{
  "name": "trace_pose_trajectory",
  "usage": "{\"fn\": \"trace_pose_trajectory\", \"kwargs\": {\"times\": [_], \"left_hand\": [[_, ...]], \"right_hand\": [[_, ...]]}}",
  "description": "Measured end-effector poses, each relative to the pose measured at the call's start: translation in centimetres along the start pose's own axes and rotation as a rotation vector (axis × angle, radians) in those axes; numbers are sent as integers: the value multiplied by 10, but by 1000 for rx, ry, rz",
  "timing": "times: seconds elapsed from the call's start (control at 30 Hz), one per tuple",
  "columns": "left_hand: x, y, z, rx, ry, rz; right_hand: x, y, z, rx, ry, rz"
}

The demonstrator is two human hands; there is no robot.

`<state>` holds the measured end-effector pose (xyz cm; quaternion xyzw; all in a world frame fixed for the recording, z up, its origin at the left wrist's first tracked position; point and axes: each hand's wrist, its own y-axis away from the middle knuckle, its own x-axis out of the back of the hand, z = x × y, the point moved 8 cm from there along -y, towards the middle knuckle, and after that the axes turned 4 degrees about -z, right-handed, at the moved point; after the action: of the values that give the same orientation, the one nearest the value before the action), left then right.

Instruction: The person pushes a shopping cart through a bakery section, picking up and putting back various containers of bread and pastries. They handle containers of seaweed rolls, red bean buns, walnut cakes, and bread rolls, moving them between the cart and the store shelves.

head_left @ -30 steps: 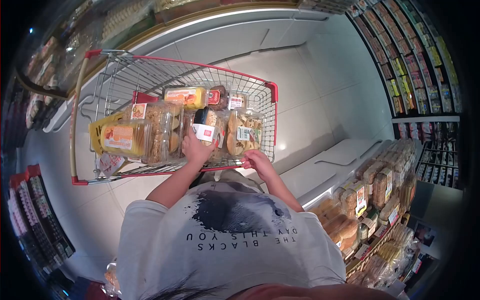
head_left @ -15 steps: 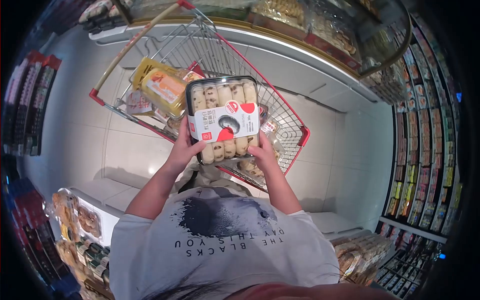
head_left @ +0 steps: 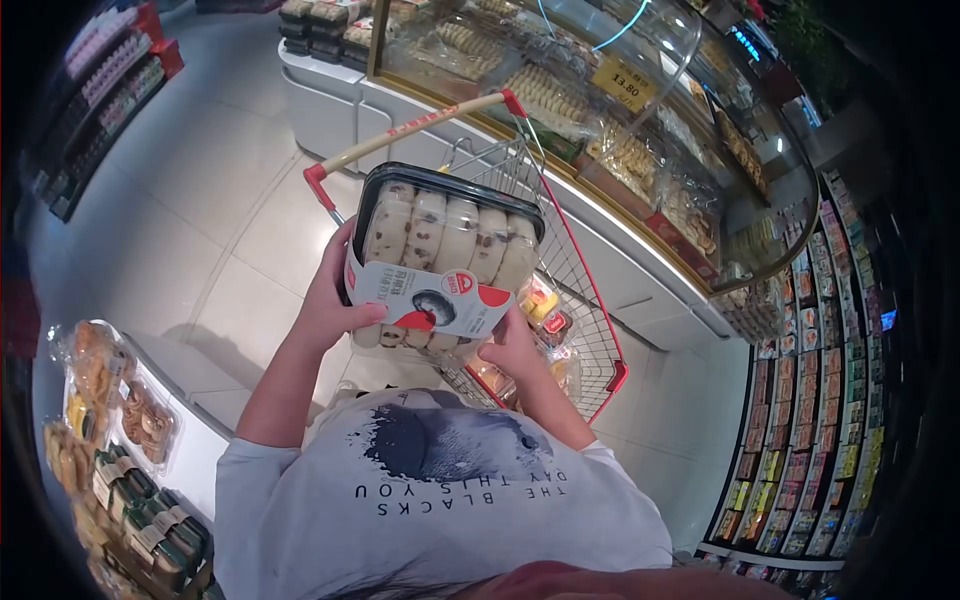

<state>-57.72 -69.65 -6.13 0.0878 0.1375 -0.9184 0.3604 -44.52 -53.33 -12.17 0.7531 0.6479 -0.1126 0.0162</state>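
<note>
A clear plastic box of pale bread rolls (head_left: 460, 235) with dark specks is held up in front of me, tilted. It has a black rim and a white and red paper label (head_left: 440, 303). My left hand (head_left: 335, 305) grips its left side, thumb on the front. At the lower right corner my right hand (head_left: 515, 345) grips the box, partly hidden behind it. Beneath the box stands a shopping cart (head_left: 612, 376) with red trim and a tan handle. Packaged food (head_left: 545, 310) lies in it, much of it covered by the box.
A glass bakery case (head_left: 550, 95) with baked goods and a 13.80 price sign (head_left: 625, 82) runs along the far side. Packed shelves (head_left: 800, 430) stand at the right. Wrapped bread and dark packs (head_left: 150, 530) fill a display at lower left.
The box has come closer to my view and tilted, its top edge leaning away. My view has turned, so the cart appears further right and more of the bakery case shows.
</note>
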Motion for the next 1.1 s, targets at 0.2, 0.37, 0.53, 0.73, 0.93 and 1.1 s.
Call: {"fn": "trace_pose_trajectory", "kwargs": {"times": [0.2,0.37,0.53,0.73,0.93,1.1], "left_hand": [[101,22,55,-35,-5,134],[168,50,69,-43,51,270],[201,60,70,-6,152,358],[247,61,85,37,130,519],[289,64,102,-26,-25,643],[328,63,84,50,-95,636]], "right_hand": [[-99,-80,14,-15,-157,-84],[-157,-137,1,-32,-215,-191],[-193,-176,11,-250,-288,-410],[-235,-241,16,-189,-174,-434],[-282,-295,25,-258,-196,-510],[-302,-331,44,-333,-304,-477]]}}
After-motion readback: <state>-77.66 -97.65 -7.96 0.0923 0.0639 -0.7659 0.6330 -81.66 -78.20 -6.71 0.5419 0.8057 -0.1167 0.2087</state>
